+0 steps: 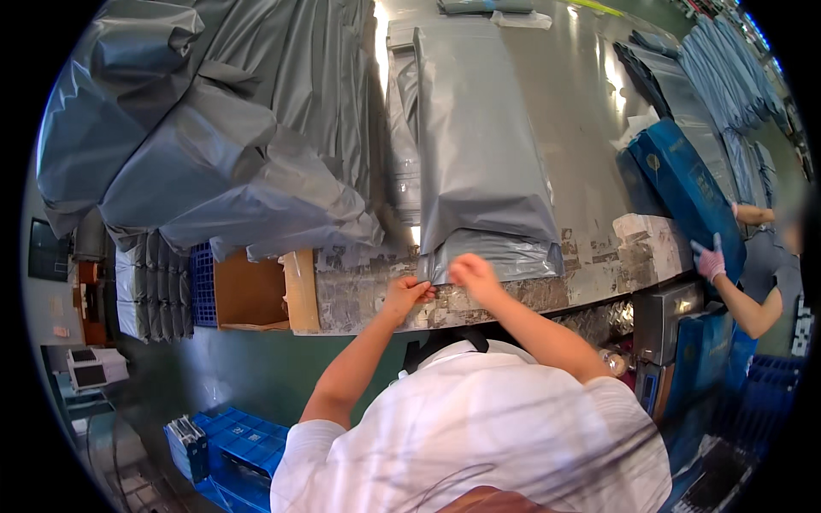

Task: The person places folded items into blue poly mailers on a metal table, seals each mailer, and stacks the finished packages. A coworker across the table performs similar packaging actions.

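Observation:
A long grey plastic bag [479, 128] lies flat on the metal table in front of me, its near end folded and wrinkled. My left hand [409, 296] pinches the bag's near left corner at the table edge. Just to the right, my right hand [475, 277] is curled over the same near edge, its fingers bent together. Whatever those fingers hold, if anything, is hidden and slightly blurred.
Large grey plastic sheets or bags [231, 145] are heaped at left, above an open cardboard box [251, 292]. At right, another person's gloved hand [709, 258] steadies a blue package [684, 179]. Blue crates [235, 453] stand on the floor at lower left.

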### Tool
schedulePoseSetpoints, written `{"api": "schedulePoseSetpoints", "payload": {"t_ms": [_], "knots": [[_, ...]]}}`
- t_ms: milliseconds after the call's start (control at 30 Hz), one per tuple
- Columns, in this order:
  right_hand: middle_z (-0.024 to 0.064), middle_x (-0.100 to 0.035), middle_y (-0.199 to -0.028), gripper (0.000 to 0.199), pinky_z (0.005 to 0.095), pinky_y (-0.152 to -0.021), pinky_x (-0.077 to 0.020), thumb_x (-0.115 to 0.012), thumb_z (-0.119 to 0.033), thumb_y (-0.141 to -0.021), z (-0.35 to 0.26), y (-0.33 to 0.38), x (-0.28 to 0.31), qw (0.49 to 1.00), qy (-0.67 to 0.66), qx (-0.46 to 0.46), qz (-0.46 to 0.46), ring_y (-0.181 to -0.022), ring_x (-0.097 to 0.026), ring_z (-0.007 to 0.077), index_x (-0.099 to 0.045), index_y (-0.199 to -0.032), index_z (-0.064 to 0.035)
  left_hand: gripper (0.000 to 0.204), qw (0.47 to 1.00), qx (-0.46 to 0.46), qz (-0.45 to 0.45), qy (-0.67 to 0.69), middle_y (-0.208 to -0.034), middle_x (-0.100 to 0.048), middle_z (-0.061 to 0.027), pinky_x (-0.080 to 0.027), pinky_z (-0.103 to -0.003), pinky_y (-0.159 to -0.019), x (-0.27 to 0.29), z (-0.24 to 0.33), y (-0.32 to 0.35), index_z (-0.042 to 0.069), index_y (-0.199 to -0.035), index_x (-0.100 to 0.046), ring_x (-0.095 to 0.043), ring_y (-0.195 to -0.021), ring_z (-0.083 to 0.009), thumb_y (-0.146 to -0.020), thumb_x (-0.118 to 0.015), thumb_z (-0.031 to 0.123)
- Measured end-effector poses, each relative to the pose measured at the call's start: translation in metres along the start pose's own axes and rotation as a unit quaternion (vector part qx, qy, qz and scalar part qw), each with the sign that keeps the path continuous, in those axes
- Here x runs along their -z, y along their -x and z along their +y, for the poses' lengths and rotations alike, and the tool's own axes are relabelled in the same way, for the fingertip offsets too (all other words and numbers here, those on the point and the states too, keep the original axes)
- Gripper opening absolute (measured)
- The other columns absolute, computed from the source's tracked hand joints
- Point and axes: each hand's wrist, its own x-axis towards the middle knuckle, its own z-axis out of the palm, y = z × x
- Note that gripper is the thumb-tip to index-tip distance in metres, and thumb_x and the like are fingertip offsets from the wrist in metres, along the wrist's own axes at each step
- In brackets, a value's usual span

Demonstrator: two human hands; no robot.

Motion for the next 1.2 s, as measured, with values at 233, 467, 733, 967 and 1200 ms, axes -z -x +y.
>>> {"api": "schedulePoseSetpoints", "payload": {"t_ms": [233, 467, 733, 967, 1200], "knots": [[0.0190, -0.058, -0.097, 0.026, 0.0396, -0.072, -0.0462, -0.052, -0.010, -0.079, 0.066, 0.253, 0.191, 0.639, 0.649, -0.313, -0.268, -0.086, -0.057, 0.0315, -0.053, -0.104, -0.0025, 0.015, 0.993, 0.066, -0.046, -0.091, -0.076, -0.065, -0.0084, -0.051, -0.025, -0.063, 0.027, -0.002, 0.002, 0.001, -0.092, -0.063, -0.063, -0.069, -0.0153, -0.083, -0.058, 0.012], [0.0094, -0.042, -0.129, 0.043, 0.0399, -0.098, -0.0337, -0.053, -0.011, -0.070, -0.096, 0.083, 0.195, 0.527, 0.796, 0.297, -0.037, -0.118, -0.041, 0.0252, -0.052, -0.113, -0.0111, 0.031, 0.465, -0.556, -0.034, -0.688, -0.128, -0.044, -0.0080, -0.035, -0.037, -0.097, 0.021, 0.094, -0.011, 0.016, -0.101, -0.061, -0.039, -0.119, -0.0182, -0.072, -0.057, 0.010], [0.0089, -0.058, -0.086, 0.008, 0.0346, -0.071, -0.0462, -0.055, -0.006, -0.077, -0.070, 0.035, 0.202, 0.777, 0.552, 0.301, 0.020, -0.084, -0.057, 0.0286, -0.055, -0.085, -0.0034, 0.022, 0.601, -0.553, -0.048, -0.574, -0.097, -0.061, -0.0087, -0.043, -0.037, -0.088, 0.021, 0.087, -0.026, 0.006, -0.091, -0.060, -0.057, -0.095, -0.0251, -0.069, -0.055, 0.006], [0.0046, -0.036, -0.056, 0.028, 0.0270, -0.048, -0.0277, -0.052, -0.011, -0.085, -0.036, 0.086, 0.161, 0.918, 0.241, 0.166, 0.269, -0.052, -0.032, 0.0127, -0.040, -0.062, -0.0013, 0.020, 0.875, -0.313, 0.238, -0.283, -0.058, -0.051, -0.0093, -0.035, -0.030, -0.050, 0.001, 0.034, 0.032, 0.001, -0.070, -0.053, -0.042, -0.051, -0.0172, -0.085, -0.050, 0.013], [0.0191, -0.044, -0.053, 0.038, 0.0373, -0.048, -0.0360, -0.049, -0.027, -0.087, 0.044, 0.073, 0.148, 0.905, 0.322, -0.004, 0.279, -0.046, -0.043, 0.0289, -0.047, -0.061, 0.0009, 0.037, 0.932, -0.142, 0.239, -0.234, -0.050, -0.045, -0.0066, -0.034, -0.031, -0.048, -0.012, -0.040, -0.006, -0.001, -0.060, -0.047, -0.039, -0.047, -0.0157, -0.088, -0.051, 0.024]]}}
